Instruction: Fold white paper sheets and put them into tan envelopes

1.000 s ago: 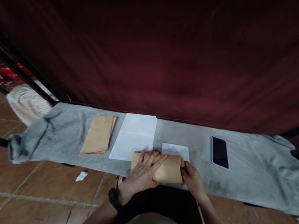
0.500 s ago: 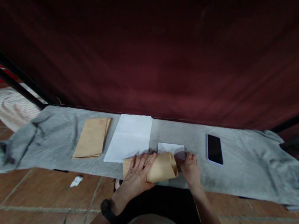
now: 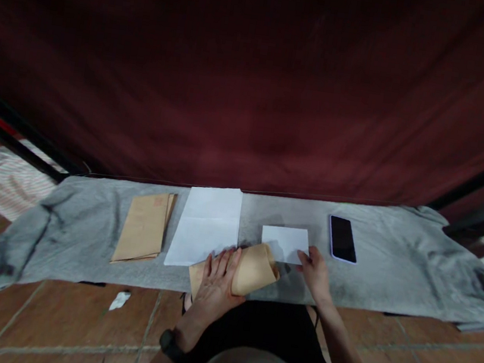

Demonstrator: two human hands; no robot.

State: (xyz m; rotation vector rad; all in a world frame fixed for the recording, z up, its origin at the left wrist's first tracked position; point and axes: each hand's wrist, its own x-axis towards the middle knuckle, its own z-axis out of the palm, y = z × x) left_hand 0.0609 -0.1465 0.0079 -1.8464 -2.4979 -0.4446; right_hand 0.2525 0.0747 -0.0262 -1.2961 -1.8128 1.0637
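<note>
A brown paper envelope (image 3: 254, 270) lies at the front edge of the cloth, its right end bulging with the mouth gaping. My left hand (image 3: 219, 280) grips it from above, fingers across its top and thumb along the near edge. To the right, my right hand (image 3: 314, 270) pinches the right edge of a folded white paper (image 3: 285, 243). The paper's lower left corner meets or passes behind the envelope mouth; which one, I cannot tell. Behind my left hand lies a larger white sheet (image 3: 209, 225) with a crease across it.
More brown envelopes (image 3: 143, 228) lie stacked at the left. A phone (image 3: 342, 239) with a pale purple edge lies at the right. Grey cloth (image 3: 397, 257) covers the narrow surface, a dark red curtain (image 3: 251, 117) hangs behind, and a crumpled white scrap (image 3: 119, 301) is on the tiled floor.
The folded white paper has come up from behind the envelope and now shows almost whole, pinched in my right hand. My left hand stays on the envelope. The view has shifted slightly.
</note>
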